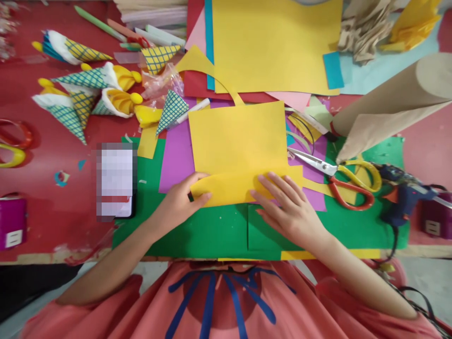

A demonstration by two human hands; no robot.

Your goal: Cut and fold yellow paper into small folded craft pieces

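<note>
A yellow paper sheet (240,141) lies in front of me over purple and green sheets. Along its near side runs a brighter yellow paper band (229,188); whether it is a fold of the sheet or a separate strip I cannot tell. My left hand (181,200) pinches the band's left end between thumb and fingers. A small black bit shows beside that thumb, too little to name. My right hand (287,207) lies flat on the band's right part, fingers stretched out and slightly apart. Scissors (332,174) with yellow and red handles rest just right of the paper.
Paper cones (84,103) with yellow tips lie at the far left, near a phone (116,181). A blue glue gun (402,202) sits at the right, below a brown paper roll (391,103). Large yellow sheets (275,47) lie at the back. Green sheet (208,230) covers the near table.
</note>
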